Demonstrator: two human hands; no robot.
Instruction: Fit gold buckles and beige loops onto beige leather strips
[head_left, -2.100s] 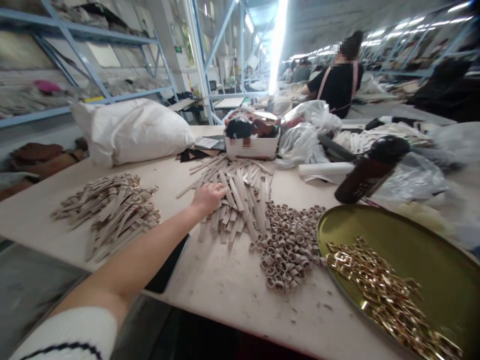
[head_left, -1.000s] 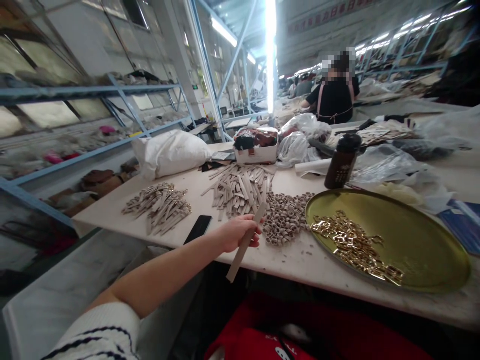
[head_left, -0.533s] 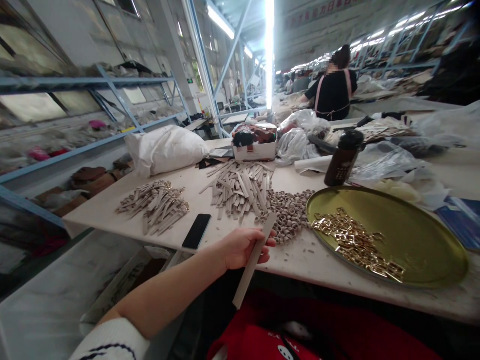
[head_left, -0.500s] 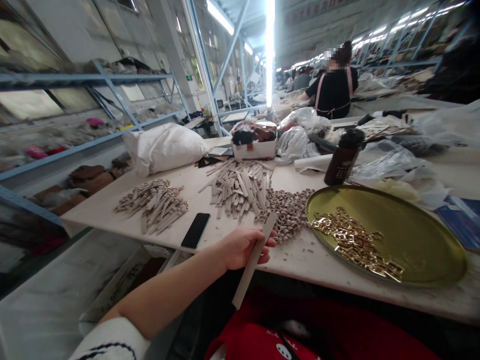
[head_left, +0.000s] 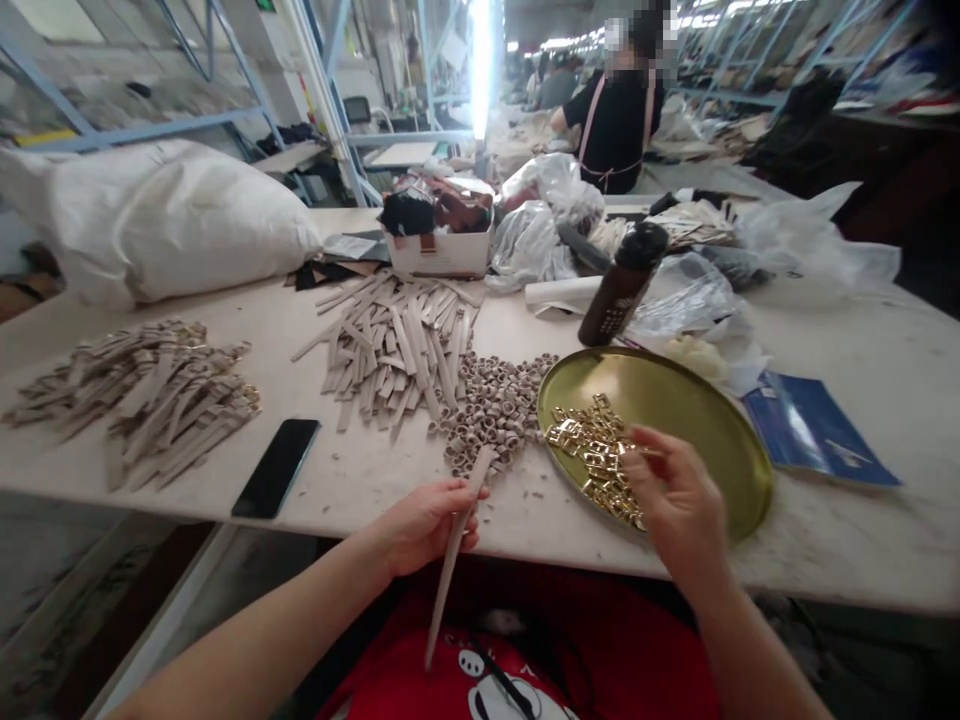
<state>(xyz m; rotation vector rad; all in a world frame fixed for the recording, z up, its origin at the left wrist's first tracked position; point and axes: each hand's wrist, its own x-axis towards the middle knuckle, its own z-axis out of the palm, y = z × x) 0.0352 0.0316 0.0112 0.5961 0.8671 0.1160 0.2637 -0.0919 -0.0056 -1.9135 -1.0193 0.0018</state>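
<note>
My left hand (head_left: 435, 520) pinches a beige leather strap (head_left: 448, 585), which slants down in front of the table edge. Over the gold oval tray (head_left: 697, 400) my right hand (head_left: 679, 500) is curled, thumb towards the fingers, right beside a heap of gold metal buckles (head_left: 596, 450). Whatever it holds between the fingertips cannot be made out. Just beyond the strap's upper end lies a pile of small beige leather loops (head_left: 499, 400). Behind them more beige straps (head_left: 397, 350) are heaped. Further left is a pile of straps with gold buckles on them (head_left: 161, 395).
A black phone (head_left: 277, 468) lies near the front edge. Along the back are a large white sack (head_left: 172, 220), a white box (head_left: 439, 252) of dark scraps and clear plastic bags (head_left: 532, 240). A dark bottle (head_left: 622, 285) stands behind the tray, a blue booklet (head_left: 817, 430) to its right.
My right hand has come into view over the tray of buckles. The view has turned rightward and down, and my left hand still holds the strap, now seen more edge-on.
</note>
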